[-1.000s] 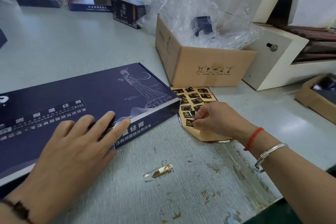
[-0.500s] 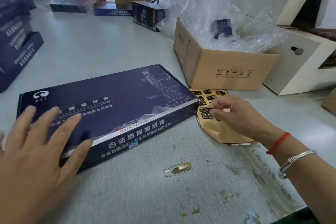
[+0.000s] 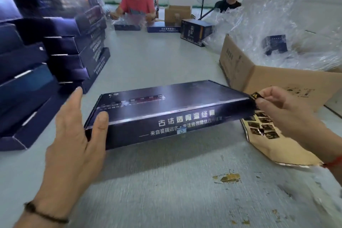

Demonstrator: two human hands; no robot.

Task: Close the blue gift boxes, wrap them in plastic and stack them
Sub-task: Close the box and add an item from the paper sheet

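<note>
My left hand (image 3: 74,135) is on the near-left corner of the blue gift box (image 3: 172,109): fingers straight and spread along the box's left end, thumb (image 3: 100,126) pressed flat on the front side wall. Not curled round anything. The box is closed and sits in the middle of the grey table (image 3: 166,190), long side facing me with white lettering on the front wall. Its near edge looks a bit raised, shadow underneath; can't tell if it fully rests on the table.

My right hand (image 3: 283,111) pinches a small black-and-gold sticker (image 3: 255,96) between thumb and forefinger, right at the box's right-hand top corner. Sticker touches or nearly touches that corner; blur, can't tell which. Other fingers loosely curled.

Under my right hand lies the sticker sheet (image 3: 268,135), tan backing paper with rows of black stickers, flat on the table just beside the box's right end.

Left side: tall stacks of blue gift boxes (image 3: 55,52), blurred. Right side: an open cardboard carton (image 3: 259,77) filled with clear plastic film (image 3: 268,24), a small dark box (image 3: 275,44) in the film. Far end: two people in white headsets, one in a red shirt (image 3: 137,3) handling plastic over a blue box, one in black (image 3: 230,3). More boxes on the table near them.
</note>
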